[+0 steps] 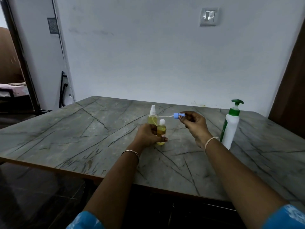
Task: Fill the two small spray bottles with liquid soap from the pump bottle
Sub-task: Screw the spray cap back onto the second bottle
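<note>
The small spray bottle (161, 130) stood upright on the tabletop (82, 133), yellow liquid inside, the left hand (146, 134) curled round it. Just up and right of it the right hand (193, 124) pinched a blue spray head (176, 115), the tube (165, 116) level, pointing left over it. The second spray bottle (152, 115) stood behind it, the pump bottle (230, 128) well to its right.

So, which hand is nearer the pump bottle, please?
Right. The right hand, holding the spray head, is left of the pump bottle; the left hand, gripping a small bottle, farther left.
</note>
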Demonstrator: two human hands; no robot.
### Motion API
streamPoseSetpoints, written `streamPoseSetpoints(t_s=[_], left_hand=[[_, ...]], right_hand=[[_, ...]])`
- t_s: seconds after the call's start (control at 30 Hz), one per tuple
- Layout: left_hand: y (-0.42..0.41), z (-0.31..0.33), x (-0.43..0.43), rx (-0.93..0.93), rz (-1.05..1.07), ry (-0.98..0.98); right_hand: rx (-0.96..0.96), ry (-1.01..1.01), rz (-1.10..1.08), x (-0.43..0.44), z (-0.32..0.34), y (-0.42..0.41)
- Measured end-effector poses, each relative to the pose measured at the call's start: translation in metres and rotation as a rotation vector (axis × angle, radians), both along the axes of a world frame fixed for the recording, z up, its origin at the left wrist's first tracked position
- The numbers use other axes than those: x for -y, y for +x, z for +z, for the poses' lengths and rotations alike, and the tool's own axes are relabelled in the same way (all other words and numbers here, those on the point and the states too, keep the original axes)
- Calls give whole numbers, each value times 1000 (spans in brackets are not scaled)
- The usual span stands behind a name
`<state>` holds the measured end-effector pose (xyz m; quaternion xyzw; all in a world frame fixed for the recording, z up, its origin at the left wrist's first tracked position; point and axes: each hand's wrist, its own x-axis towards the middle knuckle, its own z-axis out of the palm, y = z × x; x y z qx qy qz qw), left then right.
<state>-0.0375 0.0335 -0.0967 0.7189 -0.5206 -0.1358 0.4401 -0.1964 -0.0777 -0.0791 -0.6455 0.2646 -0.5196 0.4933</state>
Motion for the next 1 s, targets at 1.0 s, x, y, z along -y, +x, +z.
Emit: streamPoseSetpoints(t_s=[1.0], left_hand=[[-40,-15,78,21,-17,-87]], right_hand=[[343,-190,-281,35,10,-22]])
